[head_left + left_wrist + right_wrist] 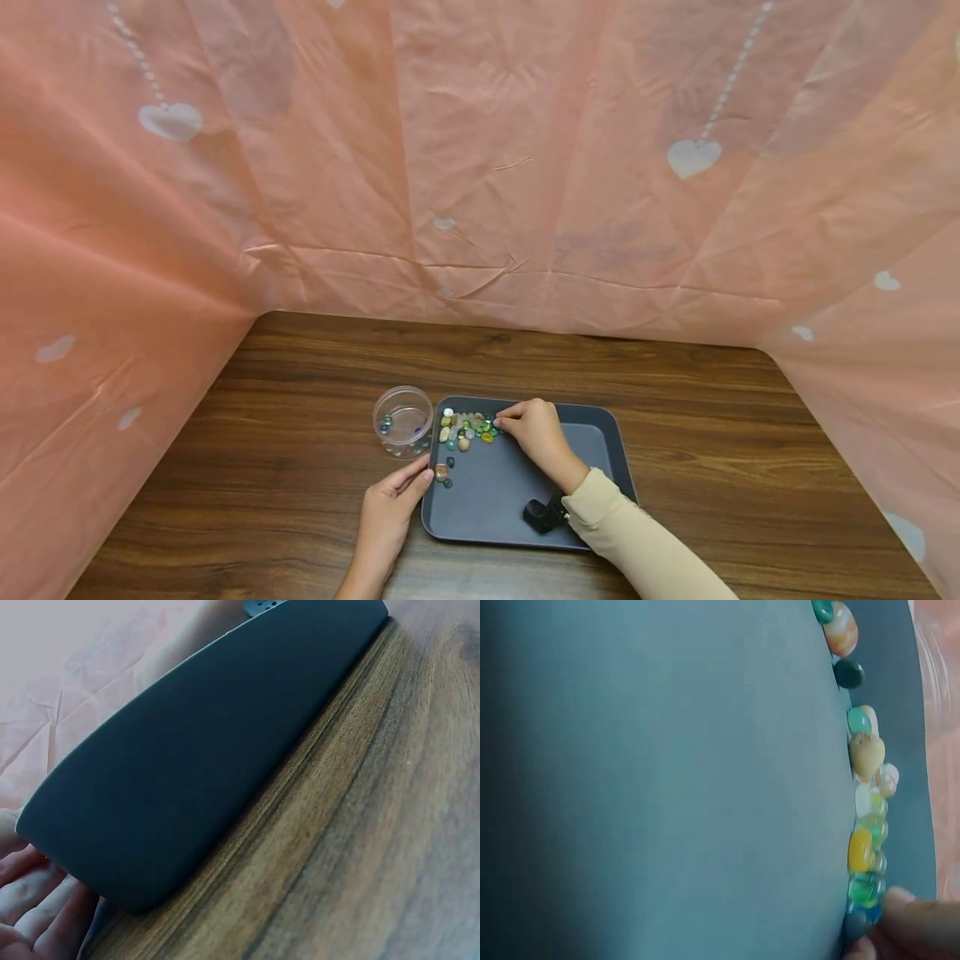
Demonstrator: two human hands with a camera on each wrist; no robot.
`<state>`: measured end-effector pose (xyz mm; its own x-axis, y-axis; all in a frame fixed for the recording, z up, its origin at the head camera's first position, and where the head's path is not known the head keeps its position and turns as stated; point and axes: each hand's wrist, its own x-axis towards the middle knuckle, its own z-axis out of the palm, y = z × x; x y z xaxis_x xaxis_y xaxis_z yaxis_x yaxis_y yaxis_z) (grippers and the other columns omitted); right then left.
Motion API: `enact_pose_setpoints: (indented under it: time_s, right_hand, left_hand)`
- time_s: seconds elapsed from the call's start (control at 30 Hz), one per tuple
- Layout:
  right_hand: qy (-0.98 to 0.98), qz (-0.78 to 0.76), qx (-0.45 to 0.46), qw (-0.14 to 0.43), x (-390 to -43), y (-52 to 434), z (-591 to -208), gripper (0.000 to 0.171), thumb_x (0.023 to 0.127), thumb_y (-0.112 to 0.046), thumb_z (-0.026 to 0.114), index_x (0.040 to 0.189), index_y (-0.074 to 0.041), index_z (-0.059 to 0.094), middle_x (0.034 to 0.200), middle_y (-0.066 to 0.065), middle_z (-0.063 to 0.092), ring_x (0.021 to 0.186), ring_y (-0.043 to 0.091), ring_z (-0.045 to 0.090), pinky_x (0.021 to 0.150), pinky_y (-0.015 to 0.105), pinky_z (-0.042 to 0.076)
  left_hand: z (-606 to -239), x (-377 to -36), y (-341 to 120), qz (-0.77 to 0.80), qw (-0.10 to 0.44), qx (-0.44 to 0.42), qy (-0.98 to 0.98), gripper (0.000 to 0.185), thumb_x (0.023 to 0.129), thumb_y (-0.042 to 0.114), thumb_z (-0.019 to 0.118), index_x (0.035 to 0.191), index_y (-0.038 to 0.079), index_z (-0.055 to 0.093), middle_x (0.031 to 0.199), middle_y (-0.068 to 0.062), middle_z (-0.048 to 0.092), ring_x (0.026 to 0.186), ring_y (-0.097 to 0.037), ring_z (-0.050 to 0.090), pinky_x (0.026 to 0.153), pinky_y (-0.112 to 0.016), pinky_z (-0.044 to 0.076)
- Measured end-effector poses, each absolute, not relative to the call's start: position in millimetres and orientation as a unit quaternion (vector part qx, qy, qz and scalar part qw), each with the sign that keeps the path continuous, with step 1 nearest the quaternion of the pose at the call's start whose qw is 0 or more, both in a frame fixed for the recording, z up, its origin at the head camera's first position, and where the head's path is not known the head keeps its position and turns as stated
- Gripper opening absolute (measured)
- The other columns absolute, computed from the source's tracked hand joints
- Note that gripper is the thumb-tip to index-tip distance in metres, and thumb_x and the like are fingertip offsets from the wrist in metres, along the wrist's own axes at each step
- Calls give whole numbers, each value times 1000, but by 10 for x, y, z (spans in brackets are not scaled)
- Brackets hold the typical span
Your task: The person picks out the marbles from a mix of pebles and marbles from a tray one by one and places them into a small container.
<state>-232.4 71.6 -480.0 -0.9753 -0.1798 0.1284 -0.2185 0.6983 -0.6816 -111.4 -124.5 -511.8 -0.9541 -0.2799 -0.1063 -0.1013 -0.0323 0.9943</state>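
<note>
A dark grey tray lies on the wooden table. My left hand grips its left rim, thumb at the edge and fingers along the outer wall; in the left wrist view the fingers curl by the tray's corner. At the far wall, my right hand pinches a bluish glass pebble between thumb and finger, partly hidden. It touches a cluster of green and clear glass pebbles, a yellow one and a beige stone. Apart from these sits an orange-white stone with dark green ones.
A clear round plastic tub holding some glass pebbles stands just left of the tray. The black wrist camera hangs over the tray's near part. Pink curtain with white hearts surrounds the wooden table.
</note>
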Motion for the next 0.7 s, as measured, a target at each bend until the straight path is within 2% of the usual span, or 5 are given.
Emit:
enact_pose_setpoints:
  time_s: [0.2,0.3,0.4,0.57,0.7]
  right_hand:
    - [-927,354,121,32,-2316,661,-4782,5,81,-6,79,79,-2,80,79,9,78,79,23,74,65,34,59]
    - [-922,374,101,17,-2325,675,-4773,4,80,-8,80,78,-5,81,78,8,78,77,20,73,65,32,58]
    - [-884,463,53,-36,-2361,692,-4761,6,81,-8,79,81,-2,80,79,11,78,73,14,72,65,28,59]
    - [-749,645,-36,-149,-2440,688,-4705,16,87,2,71,100,11,74,96,22,76,77,12,73,74,28,61]
    - [-674,707,-57,-204,-2478,669,-4630,25,92,5,64,115,14,66,99,17,76,82,12,73,81,27,60]
  left_hand:
    - [-5118,-1113,-1237,-708,64,138,-690,35,91,15,72,119,-5,69,121,-21,69,94,7,66,82,-10,52]
    - [-5123,-1109,-1229,-711,62,138,-687,34,91,14,72,120,-5,68,121,-21,69,94,6,66,82,-11,52]
    - [-5122,-1108,-1226,-709,61,140,-689,34,91,13,72,119,-5,69,121,-21,69,93,7,66,82,-11,52]
    - [-5107,-1111,-1235,-704,64,142,-693,34,91,14,72,119,-5,69,121,-21,69,94,7,66,82,-10,52]
    - [-5097,-1111,-1242,-704,61,142,-693,34,92,14,72,119,-5,69,122,-20,69,94,7,66,83,-10,52]
